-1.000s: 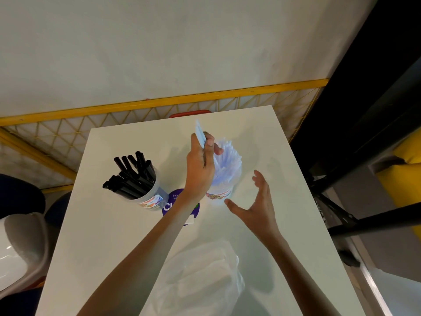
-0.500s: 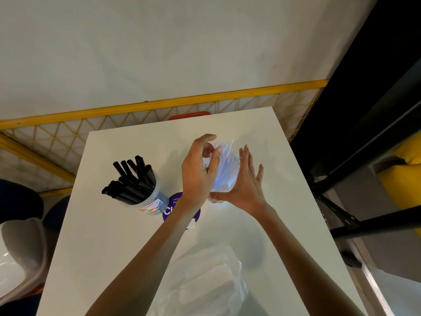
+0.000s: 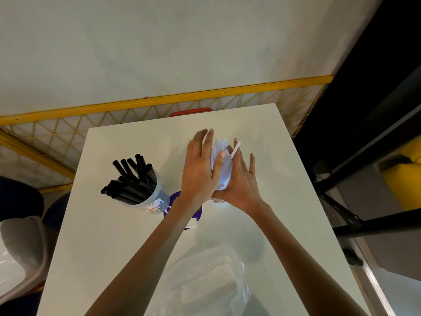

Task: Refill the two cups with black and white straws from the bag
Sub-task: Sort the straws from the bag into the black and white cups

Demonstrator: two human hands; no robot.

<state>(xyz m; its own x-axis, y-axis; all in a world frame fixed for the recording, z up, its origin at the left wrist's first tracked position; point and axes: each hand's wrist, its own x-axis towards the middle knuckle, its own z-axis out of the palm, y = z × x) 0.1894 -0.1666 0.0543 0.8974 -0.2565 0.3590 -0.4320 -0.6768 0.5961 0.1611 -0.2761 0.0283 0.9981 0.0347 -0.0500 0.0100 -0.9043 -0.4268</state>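
Palms flank a bundle of white straws [image 3: 219, 153]: the left hand [image 3: 200, 172] lies flat against its left side, fingers straight and close together, thumb laid across the front, while the right hand [image 3: 242, 183] presses from the right with fingers straight and a little spread. Neither hand curls round anything; both are flat and pressing. The bundle looks pale, bluish and translucent, its thin tubes blurred together between the palms. One loose straw [image 3: 235, 149] pokes up aslant from the bundle beside the right forefinger; whether a finger holds it cannot be told. The right cup [image 3: 216, 200] under the bundle is almost hidden, with only a sliver of its clear base and coloured label showing below the wrists. Just to the left stands the left cup [image 3: 153, 200], clear plastic with a bright label, packed with glossy black straws [image 3: 129, 179] that fan out and lean to the left. Between the cups a round purple sticker [image 3: 170, 213] lies flat, partly covered by the left forearm. All this sits on a smooth white table [image 3: 284, 201]. Nearer the person, a crinkled clear plastic bag [image 3: 209, 281] lies slumped on the tabletop between the forearms. Beyond the far edge run a yellow rail [image 3: 159, 101] and yellow mesh [image 3: 68, 128] below a plain matt wall [image 3: 182, 42].
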